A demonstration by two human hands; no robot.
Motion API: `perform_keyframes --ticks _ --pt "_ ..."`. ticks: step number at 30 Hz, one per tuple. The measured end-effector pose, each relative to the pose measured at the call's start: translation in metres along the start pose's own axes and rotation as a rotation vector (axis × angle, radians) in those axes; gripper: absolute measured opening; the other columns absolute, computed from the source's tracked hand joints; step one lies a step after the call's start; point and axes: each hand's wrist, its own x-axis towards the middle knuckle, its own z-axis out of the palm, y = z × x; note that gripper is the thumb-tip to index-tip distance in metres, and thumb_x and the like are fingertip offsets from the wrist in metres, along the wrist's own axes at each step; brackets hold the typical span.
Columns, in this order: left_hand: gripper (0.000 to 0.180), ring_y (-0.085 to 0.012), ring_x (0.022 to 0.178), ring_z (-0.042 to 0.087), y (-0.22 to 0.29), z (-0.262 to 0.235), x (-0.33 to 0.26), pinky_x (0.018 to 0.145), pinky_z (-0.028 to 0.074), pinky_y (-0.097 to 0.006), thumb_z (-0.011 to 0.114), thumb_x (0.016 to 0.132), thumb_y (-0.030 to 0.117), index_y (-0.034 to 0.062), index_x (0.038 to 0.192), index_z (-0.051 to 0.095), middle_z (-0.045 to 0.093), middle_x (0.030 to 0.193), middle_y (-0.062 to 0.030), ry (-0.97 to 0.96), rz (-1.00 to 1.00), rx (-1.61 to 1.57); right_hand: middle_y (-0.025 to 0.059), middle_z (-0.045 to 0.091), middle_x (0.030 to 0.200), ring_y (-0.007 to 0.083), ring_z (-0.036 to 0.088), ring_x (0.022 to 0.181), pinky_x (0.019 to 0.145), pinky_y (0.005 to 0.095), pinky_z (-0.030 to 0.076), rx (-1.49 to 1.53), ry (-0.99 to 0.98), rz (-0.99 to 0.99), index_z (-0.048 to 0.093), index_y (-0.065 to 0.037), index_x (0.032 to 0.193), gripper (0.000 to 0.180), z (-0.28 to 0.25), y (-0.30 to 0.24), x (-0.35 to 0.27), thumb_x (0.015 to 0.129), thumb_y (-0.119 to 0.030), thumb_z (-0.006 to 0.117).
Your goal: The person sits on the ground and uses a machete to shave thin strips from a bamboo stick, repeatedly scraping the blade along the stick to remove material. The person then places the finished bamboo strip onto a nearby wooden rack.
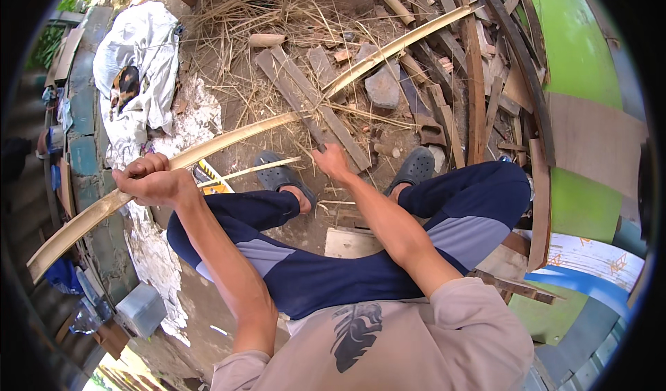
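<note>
My left hand [154, 180] is closed around a long split bamboo strip [236, 136], which runs from the lower left up toward the middle. My right hand [331, 161] is closed on the handle end of a dark knife [316, 129]. Its blade meets the bamboo near the strip's inner end, and I cannot make out its edge clearly. Beyond the blade, another bamboo length [399, 46] slants away to the upper right, roughly in line with the first. Whether the two are still joined is unclear. A thin bamboo sliver [253, 171] lies near my left knee.
Two grey planks [333, 124] and a stone [382, 87] lie ahead of my feet. Bamboo shavings [229, 27] litter the ground. Long timbers [474, 86] are piled at right. At left, a calico cat [125, 86] rests on a white sack [149, 51] beside a block wall [83, 155].
</note>
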Motion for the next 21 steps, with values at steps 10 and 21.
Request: perform_keyframes --ticks 10,21 --pt "0.046 -0.0108 0.044 0.014 -0.006 0.004 0.002 0.046 0.013 -0.029 0.042 0.095 0.043 0.016 0.061 0.027 0.018 0.051 0.0038 -0.018 0.0 0.005 0.0309 0.067 0.094 0.0447 0.065 0.095 0.084 0.0476 0.051 -0.041 -0.006 -0.003 0.068 0.004 0.1 0.047 0.002 0.012 0.004 0.079 -0.037 0.061" --pt "0.044 -0.0106 0.044 0.012 -0.005 0.015 -0.004 0.045 0.012 -0.029 0.039 0.094 0.041 0.0157 0.06 0.026 0.017 0.049 0.0035 -0.09 0.013 0.006 0.0297 0.067 0.091 0.0411 0.066 0.088 0.08 0.0461 0.052 -0.001 -0.015 0.122 0.067 0.006 0.098 0.044 0.0 0.025 0.021 0.079 -0.034 0.061"
